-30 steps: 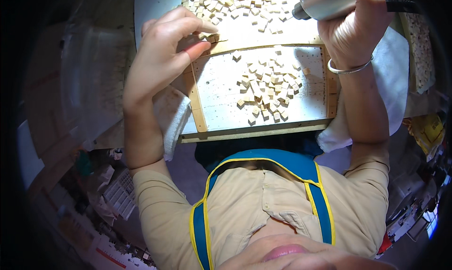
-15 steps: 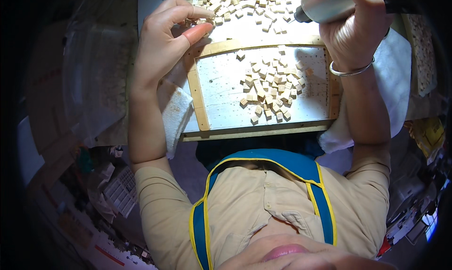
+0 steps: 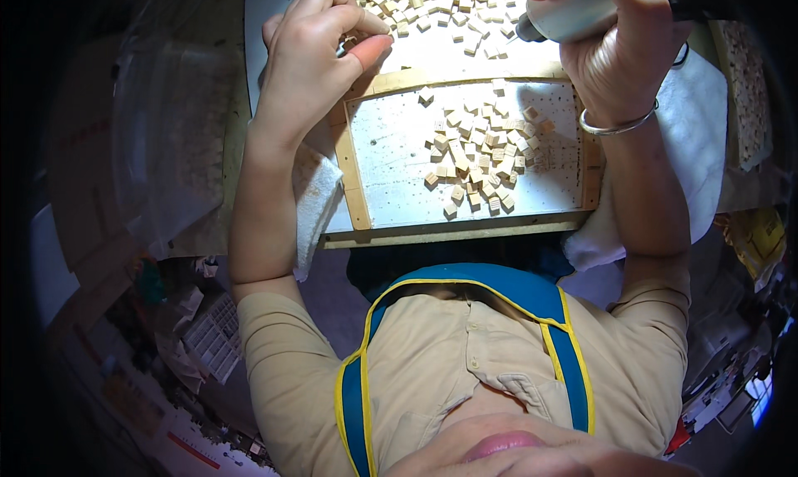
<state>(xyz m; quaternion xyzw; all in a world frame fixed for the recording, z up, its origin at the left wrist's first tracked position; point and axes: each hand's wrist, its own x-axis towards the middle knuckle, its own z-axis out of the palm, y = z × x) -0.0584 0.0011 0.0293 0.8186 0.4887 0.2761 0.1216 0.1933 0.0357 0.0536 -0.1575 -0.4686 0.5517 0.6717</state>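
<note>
My left hand [image 3: 320, 49] is at the left edge of a heap of small wooden cubes [image 3: 416, 9], thumb and forefinger drawn together; whatever lies between the fingertips is hidden. On the far right, my right hand [image 3: 619, 61] is wrapped round a pale cylindrical tool [image 3: 573, 13] with a dark tapered nozzle pointing left toward the heap. A thin tip seems to stick out of the nozzle. Nearer to me, a wooden frame [image 3: 355, 182] borders a white board [image 3: 391, 186] where more wooden cubes [image 3: 478, 148] lie loosely scattered.
White cloths are draped on both sides of the frame, one on the left [image 3: 317, 186] and a larger one on the right [image 3: 694, 136]. A clear plastic container [image 3: 170, 144] stands left of my arm. Farther right is a tray of small pale pieces [image 3: 744, 103].
My left hand has shifted slightly right and away from me along the heap's edge. My right hand and the tool have moved a little to the left.
</note>
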